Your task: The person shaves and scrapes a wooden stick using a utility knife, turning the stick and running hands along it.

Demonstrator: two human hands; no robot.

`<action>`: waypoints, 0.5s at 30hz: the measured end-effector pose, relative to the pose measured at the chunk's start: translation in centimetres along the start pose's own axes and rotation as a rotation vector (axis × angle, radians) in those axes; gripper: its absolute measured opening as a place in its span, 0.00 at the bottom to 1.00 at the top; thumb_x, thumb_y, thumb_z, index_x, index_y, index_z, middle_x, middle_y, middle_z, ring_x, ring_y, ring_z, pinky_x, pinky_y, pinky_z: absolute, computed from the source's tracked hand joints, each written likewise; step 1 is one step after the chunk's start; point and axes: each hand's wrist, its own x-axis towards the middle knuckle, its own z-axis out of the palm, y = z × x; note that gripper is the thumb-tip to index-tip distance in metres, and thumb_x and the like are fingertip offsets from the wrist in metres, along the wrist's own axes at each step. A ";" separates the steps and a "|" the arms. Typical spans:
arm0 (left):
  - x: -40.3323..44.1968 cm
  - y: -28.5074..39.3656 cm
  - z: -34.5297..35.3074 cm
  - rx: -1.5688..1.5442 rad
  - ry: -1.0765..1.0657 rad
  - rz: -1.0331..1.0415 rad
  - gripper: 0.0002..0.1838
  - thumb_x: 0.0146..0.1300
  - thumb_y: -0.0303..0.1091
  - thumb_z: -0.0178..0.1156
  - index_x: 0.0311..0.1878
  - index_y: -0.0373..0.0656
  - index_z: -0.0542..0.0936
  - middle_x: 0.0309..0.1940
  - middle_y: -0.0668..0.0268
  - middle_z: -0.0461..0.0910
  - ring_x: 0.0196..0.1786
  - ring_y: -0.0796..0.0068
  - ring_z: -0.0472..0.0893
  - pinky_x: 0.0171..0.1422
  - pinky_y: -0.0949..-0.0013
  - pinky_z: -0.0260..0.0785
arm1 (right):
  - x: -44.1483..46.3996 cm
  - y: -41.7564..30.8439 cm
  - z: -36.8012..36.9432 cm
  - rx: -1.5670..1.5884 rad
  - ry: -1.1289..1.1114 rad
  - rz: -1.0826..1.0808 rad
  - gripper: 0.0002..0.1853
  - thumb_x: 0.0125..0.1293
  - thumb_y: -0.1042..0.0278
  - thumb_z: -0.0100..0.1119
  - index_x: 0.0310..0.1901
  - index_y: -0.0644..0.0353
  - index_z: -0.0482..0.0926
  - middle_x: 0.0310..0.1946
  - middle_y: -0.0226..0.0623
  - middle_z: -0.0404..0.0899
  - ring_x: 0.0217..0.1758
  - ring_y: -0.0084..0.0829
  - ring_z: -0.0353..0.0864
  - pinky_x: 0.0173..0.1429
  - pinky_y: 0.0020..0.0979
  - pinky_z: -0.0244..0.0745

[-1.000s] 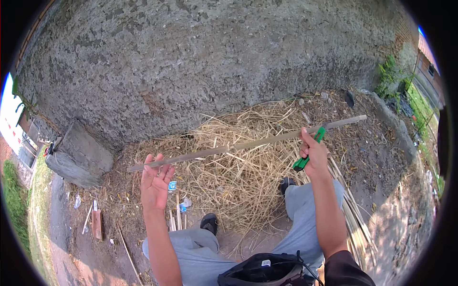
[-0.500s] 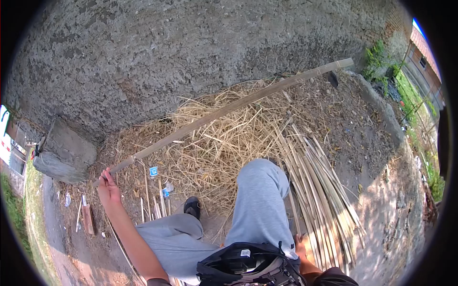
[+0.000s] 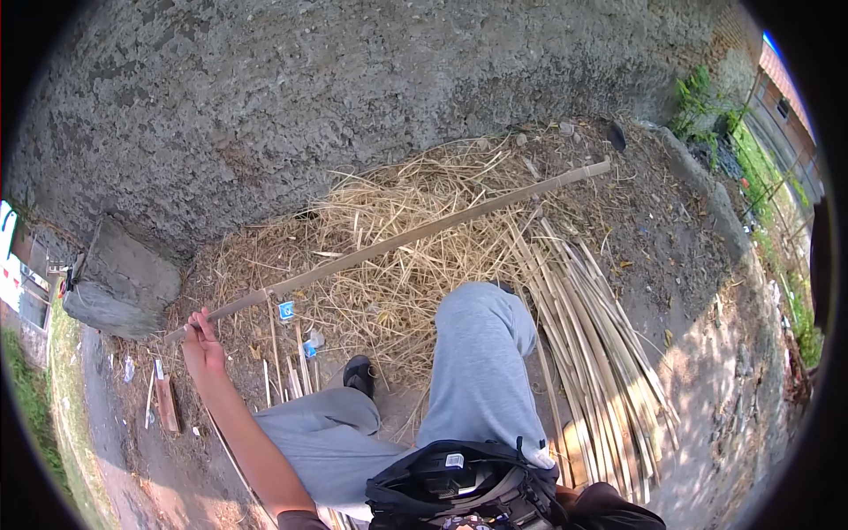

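Note:
My left hand (image 3: 206, 346) is closed around a long split bamboo strip (image 3: 424, 231) close to its left end. The strip slants up to the right, crossing in view over a heap of thin bamboo shavings (image 3: 397, 283). Little of my right hand or wrist (image 3: 565, 496) shows beside the black waist bag (image 3: 450, 481); its fingers are hidden, so whether it holds anything I cannot tell. Close to that side, a fanned bundle of bamboo strips (image 3: 601, 353) lies on the ground.
A rough grey wall (image 3: 353, 79) rises behind the heap. A concrete block (image 3: 124, 278) stands at left. Short bamboo pieces (image 3: 296, 380) and a blue-and-white wrapper (image 3: 286, 310) lie near my left foot (image 3: 359, 375). A dark object (image 3: 617, 137) lies by the wall.
The far right end of the bamboo strip has swung down and toward me, away from the wall. My right hand has drawn back behind the waist bag.

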 end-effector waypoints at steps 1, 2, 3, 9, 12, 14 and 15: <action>0.2 -0.1 -0.2 0.019 -0.005 0.008 0.15 0.76 0.28 0.45 0.55 0.22 0.66 0.52 0.47 0.72 0.57 0.48 0.78 0.61 0.67 0.82 | -0.4 0.1 -0.1 -0.008 -0.026 -0.001 0.13 0.64 0.59 0.64 0.35 0.62 0.76 0.25 0.40 0.71 0.28 0.42 0.71 0.40 0.40 0.71; 0.5 0.0 -0.2 0.011 -0.008 0.020 0.15 0.76 0.28 0.45 0.55 0.22 0.66 0.52 0.47 0.72 0.57 0.48 0.78 0.61 0.67 0.82 | -0.5 0.2 -0.2 -0.014 -0.043 -0.008 0.13 0.64 0.59 0.64 0.36 0.62 0.76 0.26 0.40 0.71 0.28 0.42 0.71 0.41 0.40 0.70; 0.4 -0.2 0.1 0.043 0.004 0.019 0.15 0.76 0.29 0.46 0.55 0.23 0.67 0.52 0.49 0.72 0.57 0.49 0.78 0.61 0.68 0.83 | -0.7 0.3 -0.4 -0.018 -0.065 -0.007 0.13 0.64 0.59 0.64 0.36 0.62 0.76 0.26 0.40 0.71 0.29 0.42 0.71 0.41 0.40 0.70; -1.2 -0.8 1.1 0.090 0.043 0.042 0.14 0.76 0.32 0.48 0.52 0.27 0.69 0.49 0.53 0.74 0.55 0.52 0.80 0.57 0.69 0.84 | -0.3 -0.3 -0.9 -0.029 -0.132 -0.002 0.14 0.65 0.59 0.63 0.38 0.62 0.75 0.29 0.41 0.70 0.32 0.43 0.70 0.43 0.40 0.69; -1.1 -1.1 1.1 0.060 0.040 0.023 0.14 0.76 0.33 0.48 0.51 0.27 0.69 0.48 0.54 0.75 0.54 0.53 0.80 0.56 0.69 0.84 | -0.1 -0.8 -0.6 -0.029 -0.141 -0.006 0.14 0.65 0.59 0.62 0.39 0.62 0.75 0.30 0.41 0.70 0.33 0.43 0.69 0.44 0.40 0.69; -1.1 -1.3 1.1 0.063 0.036 0.006 0.14 0.77 0.32 0.47 0.51 0.27 0.69 0.48 0.53 0.75 0.53 0.52 0.80 0.57 0.68 0.84 | 0.0 -1.1 -0.5 -0.034 -0.154 -0.010 0.14 0.65 0.59 0.62 0.40 0.62 0.74 0.31 0.41 0.70 0.34 0.43 0.69 0.45 0.40 0.68; -1.1 -1.3 1.3 0.060 0.037 0.011 0.14 0.77 0.32 0.47 0.51 0.27 0.69 0.48 0.53 0.75 0.53 0.52 0.80 0.57 0.68 0.84 | 0.1 -1.2 -0.5 -0.035 -0.156 -0.017 0.14 0.65 0.59 0.62 0.40 0.62 0.74 0.31 0.41 0.70 0.34 0.43 0.69 0.45 0.40 0.68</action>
